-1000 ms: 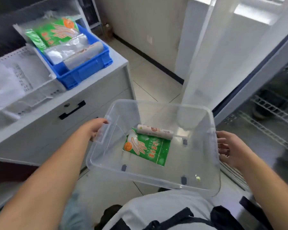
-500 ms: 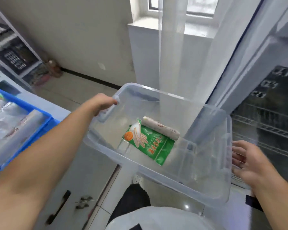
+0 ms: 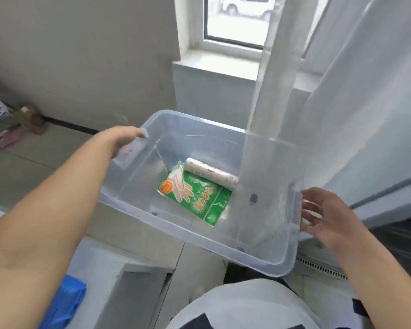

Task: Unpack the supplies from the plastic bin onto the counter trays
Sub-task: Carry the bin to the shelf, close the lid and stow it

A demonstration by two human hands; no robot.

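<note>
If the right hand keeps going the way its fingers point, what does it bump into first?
Most likely the near end wall of the clear plastic bin. The right hand has open fingers pointing left at it, seemingly just short of touching.

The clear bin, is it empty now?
No, the clear bin still holds a green packet and a white roll.

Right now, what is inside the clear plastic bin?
A green packet lies flat on the clear plastic bin floor, with a white roll resting on its far edge. The covered packet edge is hidden.
</note>
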